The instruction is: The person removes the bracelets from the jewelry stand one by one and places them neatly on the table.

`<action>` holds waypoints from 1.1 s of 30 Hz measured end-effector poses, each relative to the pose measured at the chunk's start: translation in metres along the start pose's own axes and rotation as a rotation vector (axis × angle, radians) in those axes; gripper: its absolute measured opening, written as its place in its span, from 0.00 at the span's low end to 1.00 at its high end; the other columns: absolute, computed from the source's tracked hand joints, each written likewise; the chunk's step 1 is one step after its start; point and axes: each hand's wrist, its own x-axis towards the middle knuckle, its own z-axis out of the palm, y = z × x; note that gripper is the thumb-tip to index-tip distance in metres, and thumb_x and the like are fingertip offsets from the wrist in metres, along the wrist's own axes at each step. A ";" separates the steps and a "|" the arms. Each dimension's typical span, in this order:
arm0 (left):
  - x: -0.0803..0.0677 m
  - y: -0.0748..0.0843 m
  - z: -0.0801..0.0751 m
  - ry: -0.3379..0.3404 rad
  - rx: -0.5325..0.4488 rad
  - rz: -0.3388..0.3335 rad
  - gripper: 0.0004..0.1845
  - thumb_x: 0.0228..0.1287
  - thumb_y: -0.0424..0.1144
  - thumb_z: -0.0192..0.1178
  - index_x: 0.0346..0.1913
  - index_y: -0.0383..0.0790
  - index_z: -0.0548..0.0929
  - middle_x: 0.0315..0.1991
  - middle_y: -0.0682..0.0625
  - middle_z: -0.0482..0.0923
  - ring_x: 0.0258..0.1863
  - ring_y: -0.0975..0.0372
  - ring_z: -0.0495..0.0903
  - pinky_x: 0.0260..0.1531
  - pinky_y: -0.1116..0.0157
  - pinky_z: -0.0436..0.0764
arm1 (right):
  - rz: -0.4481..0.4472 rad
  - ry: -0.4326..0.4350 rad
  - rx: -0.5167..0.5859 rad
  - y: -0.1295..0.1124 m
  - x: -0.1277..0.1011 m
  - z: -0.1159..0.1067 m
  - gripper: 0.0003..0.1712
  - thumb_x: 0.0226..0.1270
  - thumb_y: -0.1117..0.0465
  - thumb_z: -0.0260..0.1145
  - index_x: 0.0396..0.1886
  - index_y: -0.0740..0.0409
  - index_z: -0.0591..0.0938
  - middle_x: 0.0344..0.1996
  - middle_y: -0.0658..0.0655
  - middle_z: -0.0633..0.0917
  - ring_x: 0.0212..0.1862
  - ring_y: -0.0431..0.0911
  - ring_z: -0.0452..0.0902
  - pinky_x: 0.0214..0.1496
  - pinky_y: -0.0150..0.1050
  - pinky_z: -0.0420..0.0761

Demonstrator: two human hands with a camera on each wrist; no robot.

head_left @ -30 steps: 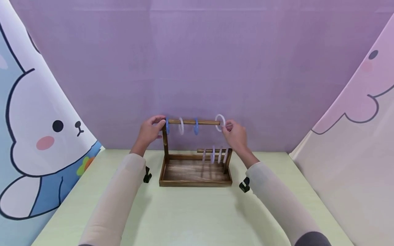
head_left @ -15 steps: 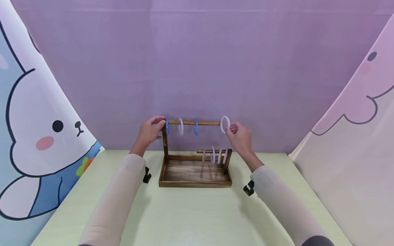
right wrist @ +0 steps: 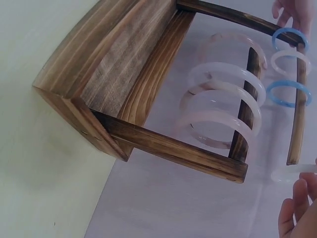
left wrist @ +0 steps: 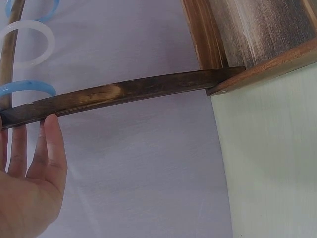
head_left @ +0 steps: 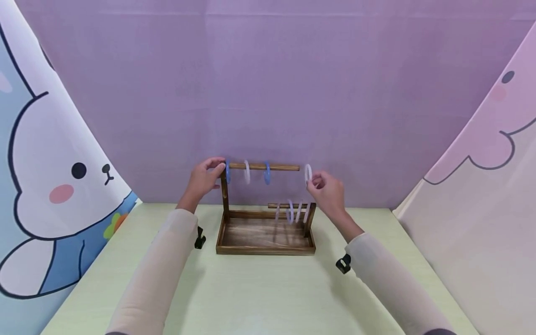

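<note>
A white bangle (head_left: pixel 311 172) is pinched between thumb and fingers of my right hand (head_left: pixel 329 193), just off the free right end of the top bar (head_left: pixel 285 167). That bar belongs to a dark wooden bangle rack (head_left: pixel 265 251) with a tray base. My left hand (head_left: pixel 204 180) holds the top of the rack's tall left post (left wrist: pixel 129 90), fingers on one side in the left wrist view. On the top bar hang a blue bangle (head_left: pixel 228 172) by the post, a white bangle (right wrist: pixel 275 63) and another blue bangle (right wrist: pixel 283 102).
Several pale pink and lilac bangles (right wrist: pixel 250 79) hang on the lower bar (head_left: pixel 272 205), carried by the short right post (head_left: pixel 310 221). The rack stands on a pale green table (head_left: pixel 259 293) before a purple backdrop (head_left: pixel 268 93). Cartoon-printed panels (head_left: pixel 46 186) flank it.
My right hand has drawn the white bangle rightward, off the end of the top bar, and turned it nearly edge-on. The left hand keeps its place on the post.
</note>
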 end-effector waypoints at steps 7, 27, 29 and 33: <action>0.000 0.000 0.000 -0.001 0.009 -0.001 0.23 0.76 0.56 0.55 0.68 0.52 0.77 0.65 0.46 0.76 0.57 0.49 0.83 0.41 0.56 0.90 | -0.095 -0.005 0.037 -0.004 -0.009 0.001 0.09 0.60 0.65 0.72 0.41 0.62 0.88 0.26 0.57 0.90 0.23 0.44 0.81 0.21 0.25 0.74; 0.000 -0.001 0.000 0.004 0.004 0.010 0.22 0.77 0.53 0.56 0.68 0.50 0.77 0.65 0.44 0.76 0.57 0.47 0.84 0.40 0.56 0.90 | -0.335 -0.088 0.116 -0.032 -0.038 0.009 0.08 0.57 0.67 0.76 0.38 0.61 0.90 0.24 0.55 0.87 0.27 0.52 0.76 0.24 0.27 0.72; 0.000 -0.001 0.000 0.004 0.002 0.006 0.22 0.77 0.53 0.56 0.67 0.50 0.77 0.65 0.44 0.77 0.57 0.47 0.84 0.40 0.56 0.90 | -0.348 -0.101 0.110 -0.035 -0.041 0.010 0.08 0.58 0.67 0.76 0.38 0.61 0.90 0.24 0.54 0.87 0.29 0.52 0.76 0.26 0.28 0.73; -0.001 -0.001 0.000 0.002 0.003 -0.002 0.22 0.77 0.54 0.56 0.67 0.51 0.77 0.65 0.45 0.77 0.57 0.47 0.84 0.41 0.55 0.90 | -0.394 -0.109 0.117 -0.038 -0.046 0.013 0.08 0.56 0.67 0.77 0.37 0.60 0.91 0.24 0.52 0.86 0.30 0.46 0.74 0.28 0.29 0.72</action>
